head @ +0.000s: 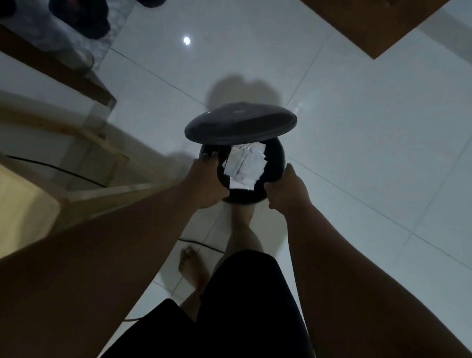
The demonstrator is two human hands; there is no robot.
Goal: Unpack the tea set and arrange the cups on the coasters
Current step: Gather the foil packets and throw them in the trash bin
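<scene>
Two grips closed on one black round bin (277,161) at frame centre: left hand (205,176) and right hand (285,192) clasp opposite sides of its rim. Its lid (240,124) stands tilted up; crumpled white paper (245,165) lies inside.

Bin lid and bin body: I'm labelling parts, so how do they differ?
The lid is grey, the bin body black. The lid stands tilted open; the bin body is gripped at its sides by the left hand and right hand. The bin body holds white paper; the lid holds none. Both are round.
</scene>
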